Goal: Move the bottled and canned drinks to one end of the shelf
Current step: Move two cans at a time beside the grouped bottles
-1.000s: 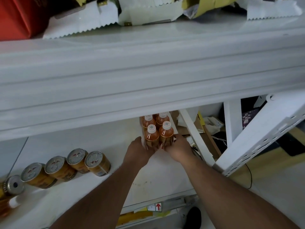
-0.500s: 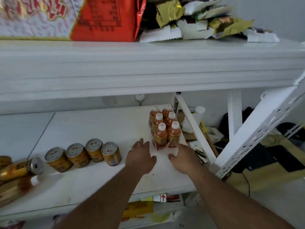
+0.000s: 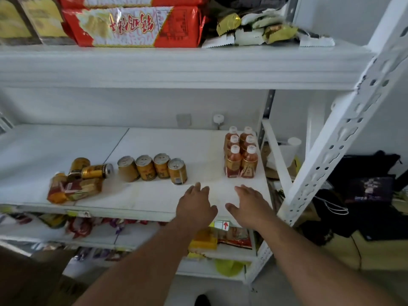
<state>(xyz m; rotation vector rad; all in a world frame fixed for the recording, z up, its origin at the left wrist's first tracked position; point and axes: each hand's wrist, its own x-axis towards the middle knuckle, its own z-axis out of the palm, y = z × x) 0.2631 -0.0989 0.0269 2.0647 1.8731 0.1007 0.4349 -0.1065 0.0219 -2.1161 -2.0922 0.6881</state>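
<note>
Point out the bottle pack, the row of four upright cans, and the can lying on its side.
bottle pack (image 3: 241, 161): head view, label of front right bottle.
can row (image 3: 146, 167): head view, side of second can from left.
tipped can (image 3: 97, 171): head view, its gold side.

The shelf board (image 3: 154, 195) looks like matt white laminate, smooth but a bit scuffed and stained near the front. Cans (image 3: 152, 167) are metal with dull silver tops and glossy gold-orange printed sides. The bottles (image 3: 240, 157) are clear plastic with matt white caps and shiny shrink labels. Uprights (image 3: 344, 133) are white painted perforated metal. Up top, the red snack pack (image 3: 132, 25) is crinkly glossy foil-type plastic.
</note>
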